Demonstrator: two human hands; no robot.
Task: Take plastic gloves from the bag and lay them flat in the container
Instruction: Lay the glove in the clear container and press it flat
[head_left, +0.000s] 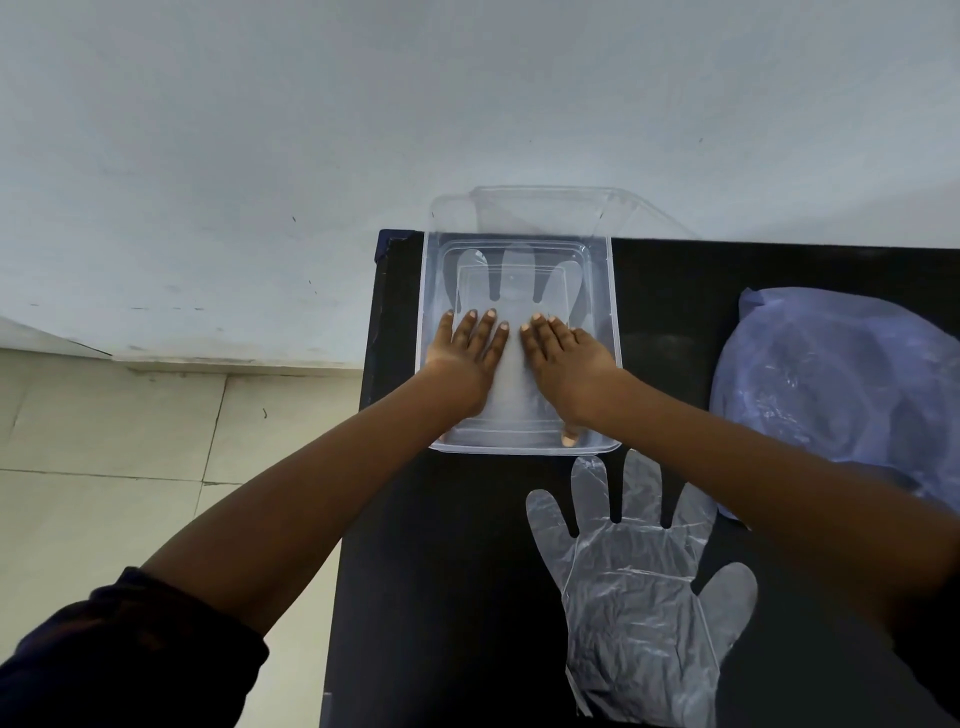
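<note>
left hand (467, 348) flat, fingers spread, pressing | right hand (563, 358) flat beside it, likewise | thin clear plastic glove (511, 291) directly under both palms, inside clear rectangular plastic container (614, 291) | second crinkled clear glove (634, 597) lies nearer the person, below right forearm | pale blue plastic bag (841, 374) right of the hands

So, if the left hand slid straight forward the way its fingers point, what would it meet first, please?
Probably the far wall of the clear container: the left hand lies flat on the plastic glove inside, fingers pointing away, and only glove lies ahead of them. Depth is hard to judge.
</note>
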